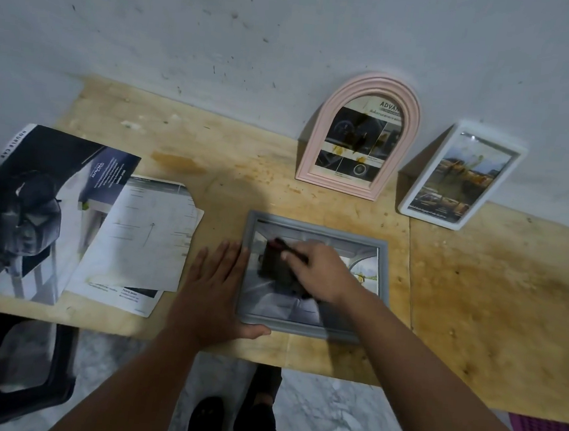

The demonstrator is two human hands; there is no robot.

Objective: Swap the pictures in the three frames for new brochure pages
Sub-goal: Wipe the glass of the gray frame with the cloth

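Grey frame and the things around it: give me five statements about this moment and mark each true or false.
1. The grey frame lies flat on the wooden table. True.
2. The left hand lies flat at the frame's left edge. True.
3. The right hand is empty. False: it holds a dark object on the frame's picture; what it is cannot be told.
4. The pink arched frame lies face down. False: it stands leaning against the wall, picture showing.
5. The brochure pages lie right of the grey frame. False: they lie to its left.
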